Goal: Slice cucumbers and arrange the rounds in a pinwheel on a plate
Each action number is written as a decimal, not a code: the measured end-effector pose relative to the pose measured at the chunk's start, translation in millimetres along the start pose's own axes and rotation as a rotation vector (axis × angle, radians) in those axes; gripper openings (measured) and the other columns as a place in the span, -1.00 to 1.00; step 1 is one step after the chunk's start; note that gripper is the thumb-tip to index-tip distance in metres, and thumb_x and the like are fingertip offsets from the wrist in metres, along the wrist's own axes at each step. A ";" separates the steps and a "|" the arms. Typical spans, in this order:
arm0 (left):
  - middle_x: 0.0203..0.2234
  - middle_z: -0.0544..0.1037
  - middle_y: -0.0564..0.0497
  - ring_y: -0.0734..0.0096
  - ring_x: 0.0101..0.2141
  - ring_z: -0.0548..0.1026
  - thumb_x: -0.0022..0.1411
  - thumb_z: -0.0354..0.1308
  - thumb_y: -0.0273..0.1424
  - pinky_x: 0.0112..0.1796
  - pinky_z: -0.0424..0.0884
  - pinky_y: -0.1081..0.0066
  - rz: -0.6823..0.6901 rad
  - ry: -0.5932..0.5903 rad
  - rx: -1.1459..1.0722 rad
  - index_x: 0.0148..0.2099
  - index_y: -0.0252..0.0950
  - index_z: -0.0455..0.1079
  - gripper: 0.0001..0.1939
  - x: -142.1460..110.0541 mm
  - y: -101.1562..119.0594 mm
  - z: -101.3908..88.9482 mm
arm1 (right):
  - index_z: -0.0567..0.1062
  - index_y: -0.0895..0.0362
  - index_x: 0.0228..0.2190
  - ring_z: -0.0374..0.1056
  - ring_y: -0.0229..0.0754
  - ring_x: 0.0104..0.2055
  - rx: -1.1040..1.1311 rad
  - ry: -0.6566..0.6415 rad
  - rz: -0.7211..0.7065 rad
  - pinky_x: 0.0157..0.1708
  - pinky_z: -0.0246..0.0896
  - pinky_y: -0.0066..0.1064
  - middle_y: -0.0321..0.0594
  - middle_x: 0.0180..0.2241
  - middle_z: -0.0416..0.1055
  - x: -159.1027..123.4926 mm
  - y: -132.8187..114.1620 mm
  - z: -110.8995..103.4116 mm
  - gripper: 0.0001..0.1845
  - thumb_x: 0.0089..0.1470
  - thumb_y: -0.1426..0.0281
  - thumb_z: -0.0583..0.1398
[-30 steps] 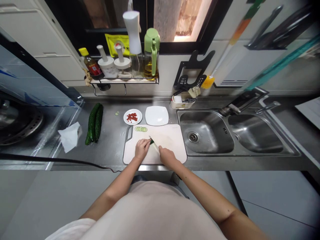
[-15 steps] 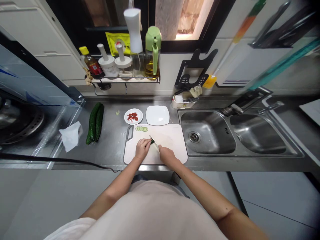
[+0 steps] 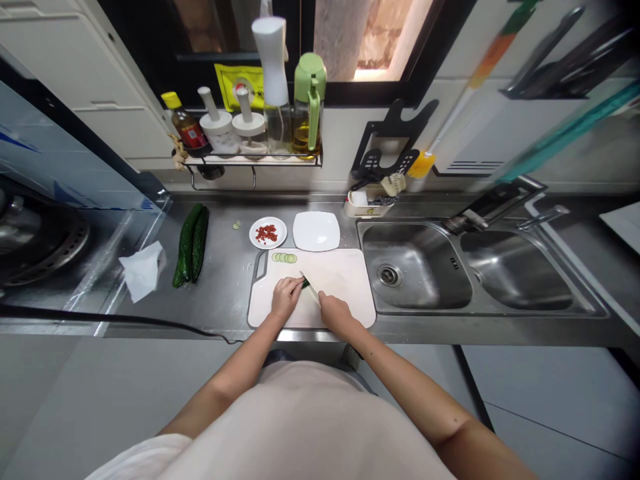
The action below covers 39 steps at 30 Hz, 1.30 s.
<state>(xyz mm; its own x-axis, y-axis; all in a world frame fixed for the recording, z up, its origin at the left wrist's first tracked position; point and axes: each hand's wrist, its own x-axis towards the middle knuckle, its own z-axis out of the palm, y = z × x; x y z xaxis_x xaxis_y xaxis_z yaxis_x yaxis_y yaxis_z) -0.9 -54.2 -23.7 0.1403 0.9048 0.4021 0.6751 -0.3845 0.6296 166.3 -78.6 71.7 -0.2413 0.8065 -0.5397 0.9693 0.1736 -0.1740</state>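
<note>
A white cutting board [image 3: 345,280] lies on the steel counter in front of me. My left hand [image 3: 285,297] is curled over a short green cucumber piece [image 3: 305,283] on the board, most of it hidden under the fingers. My right hand [image 3: 336,312] is closed round the handle of a knife [image 3: 311,287] whose pale blade meets the cucumber piece just right of my left fingers. A short row of cucumber slices [image 3: 284,257] lies at the board's far left corner.
Two whole cucumbers [image 3: 190,243] lie left of the board, beside a crumpled tissue [image 3: 143,270]. A small plate of chopped red chilli [image 3: 267,233] and an empty white plate [image 3: 316,231] sit behind the board. A double sink [image 3: 420,267] lies right; a condiment rack [image 3: 250,133] hangs behind.
Both hands and the knife stay in the same spot on the board; only the camera has drifted slightly.
</note>
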 end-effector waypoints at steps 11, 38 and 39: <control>-0.32 0.51 -0.03 0.38 -0.25 0.43 0.31 0.01 -0.35 -0.21 0.35 0.35 -0.006 0.008 -0.010 -0.09 -0.23 0.46 -0.77 -0.7 -1.5 1.3 | 0.25 0.21 -0.04 0.42 -0.08 -0.13 0.005 0.013 0.009 -0.25 0.20 -0.38 0.01 -0.21 0.46 3.2 -1.7 0.9 -0.63 0.10 0.61 -0.01; -0.33 0.52 -0.04 0.36 -0.25 0.43 0.31 0.00 -0.35 -0.21 0.36 0.32 -0.019 0.021 -0.012 -0.09 -0.22 0.46 -0.76 -1.8 -0.6 1.7 | 0.24 0.20 -0.08 0.42 -0.08 -0.15 0.013 0.005 0.025 -0.26 0.19 -0.36 0.01 -0.24 0.46 -2.3 -1.7 11.5 -0.68 0.11 0.63 -0.02; -0.33 0.52 -0.04 0.36 -0.26 0.43 0.31 0.00 -0.35 -0.21 0.36 0.32 -0.019 0.021 -0.011 -0.09 -0.22 0.46 -0.76 -1.7 -0.4 1.5 | 0.24 0.20 -0.08 0.42 -0.08 -0.15 0.010 0.002 0.027 -0.26 0.19 -0.37 0.01 -0.25 0.46 -3.8 -1.0 12.4 -0.68 0.11 0.63 -0.02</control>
<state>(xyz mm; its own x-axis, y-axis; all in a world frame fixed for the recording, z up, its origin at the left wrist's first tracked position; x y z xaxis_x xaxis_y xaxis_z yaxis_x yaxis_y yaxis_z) -0.3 -55.3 -25.6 0.1124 0.9078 0.4040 0.6693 -0.3697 0.6445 165.7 -88.9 63.8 -0.2146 0.8120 -0.5429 0.9750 0.1456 -0.1675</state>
